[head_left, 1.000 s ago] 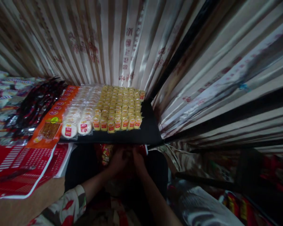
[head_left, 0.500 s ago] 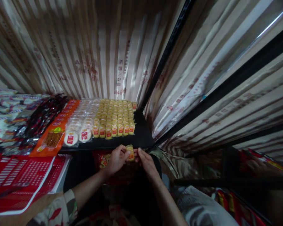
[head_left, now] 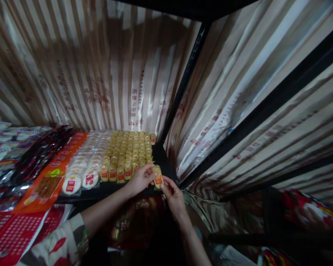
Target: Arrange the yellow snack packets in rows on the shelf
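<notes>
A small yellow snack packet [head_left: 158, 178] with a red label is pinched between my two hands, near the front right of the black shelf [head_left: 159, 157]. My left hand [head_left: 142, 178] grips its left side with thumb and fingers. At its lower right edge, my right hand [head_left: 172, 194] holds it with thumb and fingertips. Rows of matching yellow packets [head_left: 128, 170] stand on the shelf behind and left of my hands. Below my hands, a red bag [head_left: 135, 221] with yellow packets showing lies in shadow.
Round white packaged crackers [head_left: 91, 178], an orange snack bag [head_left: 48, 181] and dark shiny packs [head_left: 41, 155] line the shelf leftward. A red basket [head_left: 11, 232] is at lower left. Black metal posts [head_left: 184, 83] and striped curtains [head_left: 100, 74] enclose the back and right.
Both hands have lifted forward with the packet, from in front of the shelf edge to over its front right part. The camera view has tilted upward.
</notes>
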{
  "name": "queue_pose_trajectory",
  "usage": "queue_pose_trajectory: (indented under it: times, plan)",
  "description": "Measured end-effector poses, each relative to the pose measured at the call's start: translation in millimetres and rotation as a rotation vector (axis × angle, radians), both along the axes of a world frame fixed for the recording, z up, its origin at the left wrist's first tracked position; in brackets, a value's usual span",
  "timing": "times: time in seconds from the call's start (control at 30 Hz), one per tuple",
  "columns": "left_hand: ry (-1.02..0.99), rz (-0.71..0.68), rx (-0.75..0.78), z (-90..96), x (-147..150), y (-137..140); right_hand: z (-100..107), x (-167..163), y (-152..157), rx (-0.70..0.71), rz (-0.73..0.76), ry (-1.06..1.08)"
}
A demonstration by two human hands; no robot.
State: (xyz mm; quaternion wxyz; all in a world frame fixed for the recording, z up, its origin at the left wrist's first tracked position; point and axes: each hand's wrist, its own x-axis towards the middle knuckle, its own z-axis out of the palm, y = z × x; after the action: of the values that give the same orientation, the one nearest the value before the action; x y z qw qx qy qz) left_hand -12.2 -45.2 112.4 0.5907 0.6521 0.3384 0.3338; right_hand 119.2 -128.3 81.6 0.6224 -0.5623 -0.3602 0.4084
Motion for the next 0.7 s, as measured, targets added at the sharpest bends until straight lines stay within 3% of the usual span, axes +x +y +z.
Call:
queue_pose_trajectory:
  times: [0.17, 0.27, 0.33, 0.47, 0.7]
  plan:
    - [0.200, 0.036, 0.285, 38.5, 29.6, 58.2, 6.9, 25.1, 55.9, 0.065, -0.102, -0.045]
    - [0.307, -0.032, 0.277, 48.1, 51.4, 99.9, 6.2, 39.6, 100.0, 0.104, -0.128, -0.091]
    - [0.368, -0.041, 0.277, 46.7, 64.7, 127.5, 0.8, 48.1, 129.8, 0.120, -0.148, -0.107]
    - [0.527, 0.029, 0.503, 37.4, 84.4, 173.0, -21.7, 61.7, 179.7, 0.134, -0.194, -0.168]
    - [0.902, -0.042, 0.864, 28.4, 101.3, 211.3, -63.5, 73.7, 229.1, 0.097, -0.251, -0.286]
